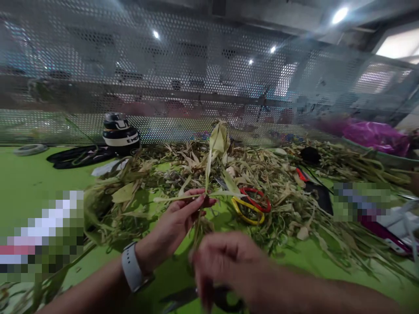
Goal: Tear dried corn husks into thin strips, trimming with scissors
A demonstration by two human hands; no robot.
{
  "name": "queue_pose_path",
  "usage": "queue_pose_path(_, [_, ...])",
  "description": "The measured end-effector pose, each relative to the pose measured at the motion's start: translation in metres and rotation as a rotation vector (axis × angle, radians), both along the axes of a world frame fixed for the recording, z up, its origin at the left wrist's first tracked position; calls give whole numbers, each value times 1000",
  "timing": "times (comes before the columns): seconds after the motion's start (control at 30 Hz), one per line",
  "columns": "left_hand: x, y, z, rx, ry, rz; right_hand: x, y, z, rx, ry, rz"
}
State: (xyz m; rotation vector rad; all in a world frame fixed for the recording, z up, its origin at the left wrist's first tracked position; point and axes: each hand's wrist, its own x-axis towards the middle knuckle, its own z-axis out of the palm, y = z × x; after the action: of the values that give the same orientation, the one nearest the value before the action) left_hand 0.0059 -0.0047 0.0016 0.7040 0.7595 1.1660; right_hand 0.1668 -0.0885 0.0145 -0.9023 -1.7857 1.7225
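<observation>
My left hand (178, 218), a white watch at its wrist, is closed with thumb and fingertips pinching crossed strips of pale dried leaf (207, 176) that look like corn husk. One strip stands upright from the pinch and others stick out sideways. Just beyond, a folded, pod-shaped husk piece (219, 139) rises above the heap; whether it joins the held strip I cannot tell. Closer to me, my right hand (225, 261) is curled and smeared by motion, so its grip is unclear. Below it lie dark-handled scissors (183, 297), partly hidden.
Scissors with red and yellow handles (250, 206) lie in the heap of dried leaves (278, 183). A black jar-like container (120, 135) and a tape roll (30, 149) are at back left. A purple plastic bag (376, 136) sits at right. A perforated screen (196, 65) stands behind.
</observation>
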Motion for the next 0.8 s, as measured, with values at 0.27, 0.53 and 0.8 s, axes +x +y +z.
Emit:
queue_pose_path(0.27, [3,-7,4,89,88,35,-18,62,-1,23,1,-286])
queue_pose_path(0.53, [-1,-5,11,258,315,15,-18,57,-9,61,-50,-195])
queue_pose_path(0.8, [-23,16,8,593,749,-33,1,74,-1,411,-296,-312])
